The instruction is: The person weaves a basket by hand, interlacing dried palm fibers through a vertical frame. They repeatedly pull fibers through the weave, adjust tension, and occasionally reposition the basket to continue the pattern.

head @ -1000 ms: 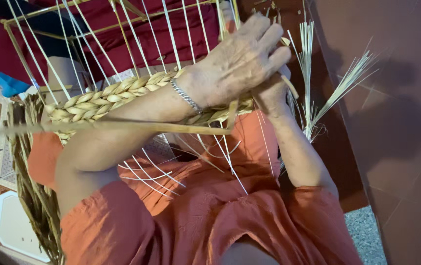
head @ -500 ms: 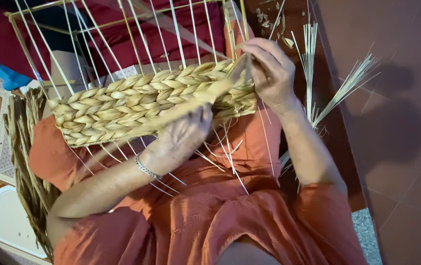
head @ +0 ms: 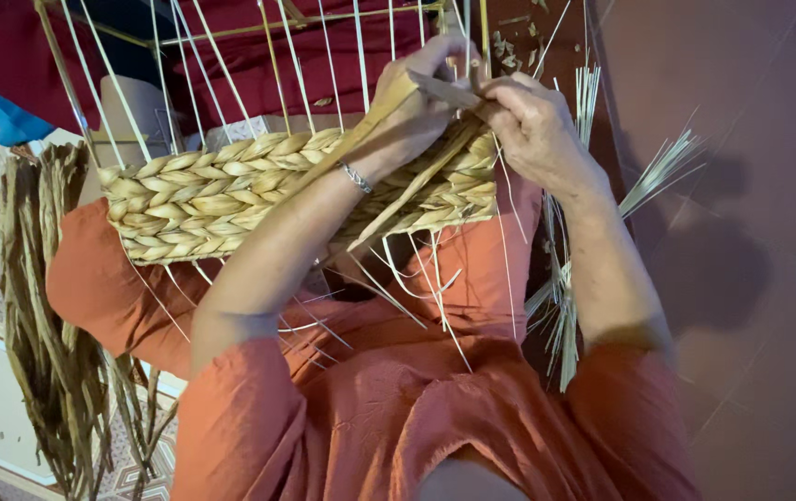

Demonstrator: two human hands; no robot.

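Both hands met at the upper right corner of the basket, which rested on the lap in an orange garment. Its woven band ran left to right, so the work point lay at the far right end, straight ahead of the right hand and across the body from the left hand; the right was the nearer. The left hand was clamped on a flat strand, which ran along the forearm and passed between the hands. The right hand's fingers were curled together at the strand's tip, pinching it against a stake, though the exact grip was partly hidden. The band looked thick, pale tan and plaited in rows, with thin stakes rising above it. Loose dried reeds hung at the left.
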